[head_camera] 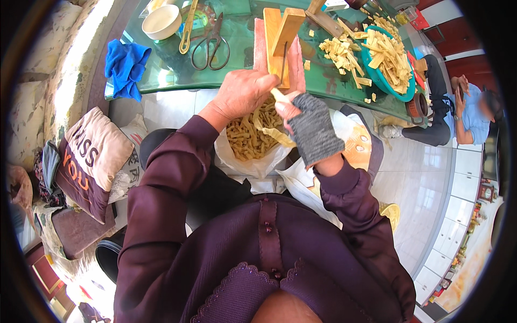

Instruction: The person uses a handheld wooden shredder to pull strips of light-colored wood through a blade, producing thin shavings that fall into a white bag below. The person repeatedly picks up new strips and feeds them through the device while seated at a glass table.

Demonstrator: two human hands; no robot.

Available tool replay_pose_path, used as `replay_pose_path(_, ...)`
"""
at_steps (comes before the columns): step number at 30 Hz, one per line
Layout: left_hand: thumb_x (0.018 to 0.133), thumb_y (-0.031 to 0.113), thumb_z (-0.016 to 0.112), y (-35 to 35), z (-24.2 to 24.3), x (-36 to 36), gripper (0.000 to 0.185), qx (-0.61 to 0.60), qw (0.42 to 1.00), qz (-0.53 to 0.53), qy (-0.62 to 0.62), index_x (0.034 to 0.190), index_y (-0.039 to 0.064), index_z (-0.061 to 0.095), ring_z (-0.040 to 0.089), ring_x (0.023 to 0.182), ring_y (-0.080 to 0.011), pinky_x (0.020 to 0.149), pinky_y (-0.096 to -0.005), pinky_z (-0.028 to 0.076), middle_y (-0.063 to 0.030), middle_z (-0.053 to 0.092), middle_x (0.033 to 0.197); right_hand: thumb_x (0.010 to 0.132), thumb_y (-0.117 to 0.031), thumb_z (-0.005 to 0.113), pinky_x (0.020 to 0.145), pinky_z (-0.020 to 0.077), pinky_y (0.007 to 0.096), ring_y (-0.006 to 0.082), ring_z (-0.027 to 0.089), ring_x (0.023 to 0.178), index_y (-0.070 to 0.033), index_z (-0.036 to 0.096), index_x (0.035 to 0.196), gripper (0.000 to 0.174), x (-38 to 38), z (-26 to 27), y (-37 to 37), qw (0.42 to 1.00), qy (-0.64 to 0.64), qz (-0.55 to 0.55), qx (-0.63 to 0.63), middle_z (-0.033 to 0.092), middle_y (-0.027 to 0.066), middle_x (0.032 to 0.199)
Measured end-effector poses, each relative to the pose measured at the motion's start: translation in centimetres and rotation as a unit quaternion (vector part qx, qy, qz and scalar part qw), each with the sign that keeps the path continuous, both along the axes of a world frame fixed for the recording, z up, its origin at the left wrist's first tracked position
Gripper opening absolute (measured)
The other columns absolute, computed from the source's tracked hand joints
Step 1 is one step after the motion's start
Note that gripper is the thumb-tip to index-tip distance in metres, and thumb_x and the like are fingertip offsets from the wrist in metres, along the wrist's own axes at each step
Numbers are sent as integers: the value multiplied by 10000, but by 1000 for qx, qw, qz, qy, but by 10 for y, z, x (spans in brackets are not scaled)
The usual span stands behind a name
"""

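Observation:
My left hand is bare and pinches one end of a pale yellow strip by the table edge. In a grey knitted fingerless glove, my right hand grips the same strip lower down. A longer twisted strip hangs just below; whether it is one piece with the held strip I cannot tell. Right above my left fingertips is a wooden stand with a thin metal piece set upright in it. It rests on a pink cloth. Beneath my hands, a white plastic bag holds many cut strips.
On the glass table lie scissors, a white bowl, a blue cloth and loose strips. A teal basin at right is heaped with strips. Another person sits beyond it. A cushion lies at left.

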State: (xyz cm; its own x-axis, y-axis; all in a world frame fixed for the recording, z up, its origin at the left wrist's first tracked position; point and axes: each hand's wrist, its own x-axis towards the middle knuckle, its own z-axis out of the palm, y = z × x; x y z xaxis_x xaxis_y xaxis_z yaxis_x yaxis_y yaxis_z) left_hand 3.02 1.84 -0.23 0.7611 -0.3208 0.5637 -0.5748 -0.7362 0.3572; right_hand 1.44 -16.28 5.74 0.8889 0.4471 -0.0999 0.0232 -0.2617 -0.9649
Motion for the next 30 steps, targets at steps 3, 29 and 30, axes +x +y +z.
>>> replay_pose_path(3, 870, 107, 549, -5, -5, 7, 113, -205, 958, -7, 199, 981, 89, 552, 528, 545, -183, 524, -302, 445, -34, 555, 697, 849, -241, 650, 458, 353, 226, 65, 457, 496, -44, 611, 789, 210, 37, -31, -5, 989, -126, -28, -66, 509, -14, 558)
replay_pose_path(29, 839, 188, 579, -4, -6, 25, 221, -202, 903, 132, 356, 930, -12, 602, 601, 698, -215, 656, -324, 471, -122, 635, 780, 859, -377, 543, 717, 464, 425, 356, 595, 781, -19, 614, 896, 367, 122, -120, -28, 920, -192, -46, -337, 627, 177, 826)
replay_pose_path(30, 835, 187, 584, -6, -5, 19, 218, -230, 895, 109, 366, 927, -9, 607, 607, 708, -234, 659, -331, 472, -130, 639, 798, 860, -368, 549, 710, 462, 415, 346, 593, 779, -22, 610, 888, 352, 108, -103, -29, 947, -146, -75, -276, 626, 167, 831)
